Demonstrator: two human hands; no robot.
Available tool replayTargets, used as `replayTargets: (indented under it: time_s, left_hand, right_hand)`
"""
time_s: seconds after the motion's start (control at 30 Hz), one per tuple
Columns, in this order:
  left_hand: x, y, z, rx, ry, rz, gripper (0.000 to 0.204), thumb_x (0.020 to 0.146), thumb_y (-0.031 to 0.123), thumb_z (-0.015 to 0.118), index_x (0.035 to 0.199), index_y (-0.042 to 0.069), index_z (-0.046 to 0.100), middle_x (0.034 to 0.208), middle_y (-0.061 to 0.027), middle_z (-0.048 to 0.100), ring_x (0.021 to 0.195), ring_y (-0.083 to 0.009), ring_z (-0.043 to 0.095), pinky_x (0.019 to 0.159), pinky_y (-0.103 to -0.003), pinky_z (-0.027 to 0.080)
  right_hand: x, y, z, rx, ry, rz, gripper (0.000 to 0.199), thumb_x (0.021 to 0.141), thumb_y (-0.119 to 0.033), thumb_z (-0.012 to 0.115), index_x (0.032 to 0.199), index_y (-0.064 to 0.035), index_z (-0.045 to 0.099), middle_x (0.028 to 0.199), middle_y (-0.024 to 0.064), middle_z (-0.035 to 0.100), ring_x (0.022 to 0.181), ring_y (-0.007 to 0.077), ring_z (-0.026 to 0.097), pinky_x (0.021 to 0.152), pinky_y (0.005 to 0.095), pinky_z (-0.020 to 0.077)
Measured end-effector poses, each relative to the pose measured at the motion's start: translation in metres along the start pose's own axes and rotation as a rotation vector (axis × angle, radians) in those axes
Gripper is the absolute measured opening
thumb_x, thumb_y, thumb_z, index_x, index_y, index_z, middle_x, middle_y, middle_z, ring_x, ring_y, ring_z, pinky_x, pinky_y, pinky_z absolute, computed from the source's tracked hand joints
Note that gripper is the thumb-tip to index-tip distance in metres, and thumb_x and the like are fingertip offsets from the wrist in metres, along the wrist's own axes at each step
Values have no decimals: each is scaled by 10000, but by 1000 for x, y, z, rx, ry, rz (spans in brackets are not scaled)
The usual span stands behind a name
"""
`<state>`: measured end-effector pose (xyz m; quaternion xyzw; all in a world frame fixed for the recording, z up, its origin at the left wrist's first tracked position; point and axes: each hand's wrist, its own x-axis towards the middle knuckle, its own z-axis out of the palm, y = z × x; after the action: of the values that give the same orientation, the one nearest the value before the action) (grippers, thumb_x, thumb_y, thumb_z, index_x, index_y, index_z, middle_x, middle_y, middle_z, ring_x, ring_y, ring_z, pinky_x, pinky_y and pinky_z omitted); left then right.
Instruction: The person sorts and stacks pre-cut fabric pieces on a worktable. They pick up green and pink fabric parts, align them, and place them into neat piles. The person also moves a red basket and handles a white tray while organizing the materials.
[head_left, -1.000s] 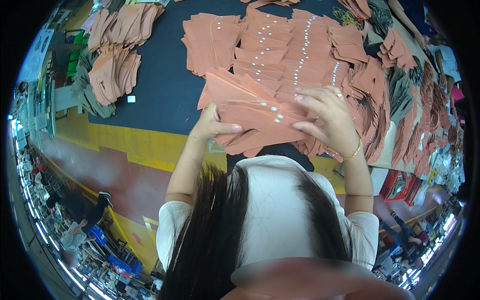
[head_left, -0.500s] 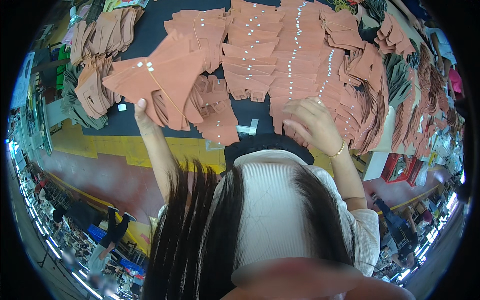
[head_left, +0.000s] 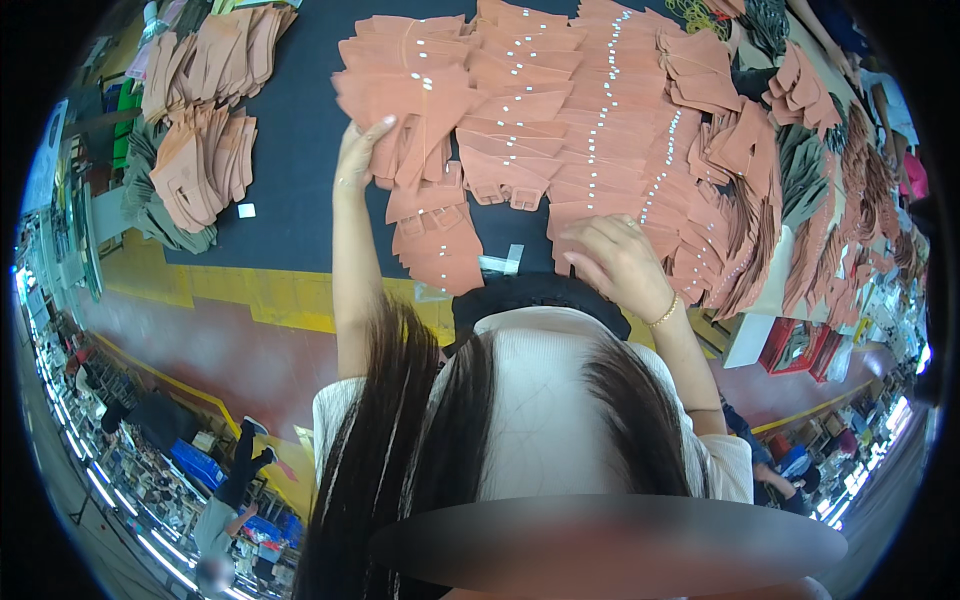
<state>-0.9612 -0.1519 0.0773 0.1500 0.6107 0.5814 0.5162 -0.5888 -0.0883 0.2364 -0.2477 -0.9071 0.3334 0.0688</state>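
Note:
My left hand (head_left: 362, 150) is closed on the near left edge of a bundle of salmon-coloured cut pieces (head_left: 405, 95), its thumb on top. This bundle lies over the leftmost column of similar pieces, with small white stickers on its upper face. Below it more salmon pieces (head_left: 440, 250) with square cut-outs fan toward the table's front edge. My right hand (head_left: 615, 262) rests on the near end of a long overlapping column of salmon pieces (head_left: 600, 130). Its fingers are loosely bent with the thumb apart, and nothing shows in them.
The dark table (head_left: 300, 130) carries more salmon bundles (head_left: 205, 160) at the left, beside dark green pieces (head_left: 165, 200). Further piles (head_left: 745, 150) crowd the right side. A red crate (head_left: 795, 345) stands below at the right. Clear tape (head_left: 503, 262) lies by the front edge.
My left hand has carried the bundle right and away from me, onto the left column. Its fanned pieces now lie flatter. My right hand has stayed nearly in place.

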Motion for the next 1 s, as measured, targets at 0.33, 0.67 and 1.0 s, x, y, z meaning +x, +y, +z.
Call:
replayTargets:
  time_s: [0.33,0.67,1.0]
  left_hand:
    - [-4,-11,10,-20,94,156,599,816,137,706,1303,-25,396,1232,-148,550,1120,-219,562,949,-330,466]
    - [-9,-19,18,685,435,381,572,714,384,805,1001,-53,574,1022,-174,627,926,-252,598,817,-373,470]
    - [-13,-46,27,667,435,398,733,916,415,551,1399,-58,269,1402,-277,346,1289,-372,365,1068,-425,296]
  right_hand:
    - [9,11,13,14,-33,18,200,815,-186,651,979,-71,637,936,68,638,873,258,612,805,362,446]
    - [40,-4,122,97,-332,-246,260,815,-239,653,1036,-105,628,1046,80,603,1028,256,566,892,395,437]
    - [55,90,56,375,136,101,242,869,-233,628,1069,-97,623,957,72,621,919,250,612,827,371,494]
